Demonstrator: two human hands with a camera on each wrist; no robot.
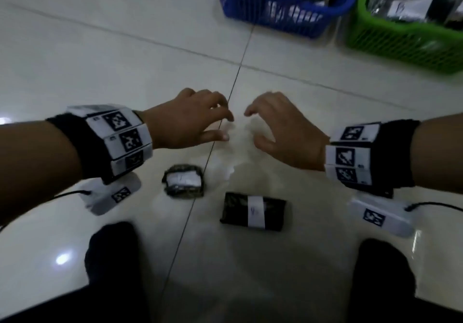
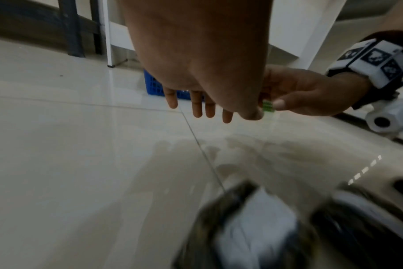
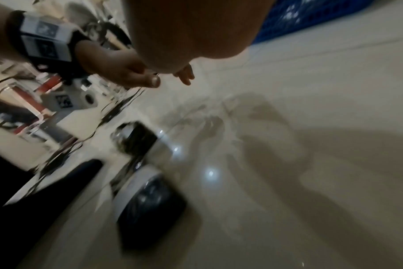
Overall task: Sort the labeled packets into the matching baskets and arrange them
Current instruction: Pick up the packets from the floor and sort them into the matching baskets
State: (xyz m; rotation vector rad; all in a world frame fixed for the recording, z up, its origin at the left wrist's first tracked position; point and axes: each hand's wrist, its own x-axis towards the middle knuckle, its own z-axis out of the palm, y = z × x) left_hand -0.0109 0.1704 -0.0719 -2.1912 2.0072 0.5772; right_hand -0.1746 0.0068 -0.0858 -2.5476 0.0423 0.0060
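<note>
Both of my hands hover side by side over the tiled floor, fingers loosely curled, holding nothing. My left hand [image 1: 223, 128] [image 2: 225, 112] and right hand [image 1: 253, 127] [image 3: 183, 75] nearly meet at the fingertips. Nearer to me on the floor lie two packets. A small crumpled dark packet [image 1: 183, 181] [image 3: 133, 138] with a white label lies below my left hand. A longer black packet [image 1: 253, 211] [image 3: 150, 205] with a white label band lies below my right hand. A blue basket [image 1: 263, 11] and a green basket [image 1: 400, 41] stand far ahead to the right, both holding labeled packets.
My dark-clad legs [image 1: 112, 255] flank the two packets at the bottom of the head view. Bare glossy tile [image 1: 100, 59] stretches to the left and ahead. Furniture legs [image 2: 74, 32] stand at the far edge of the floor in the left wrist view.
</note>
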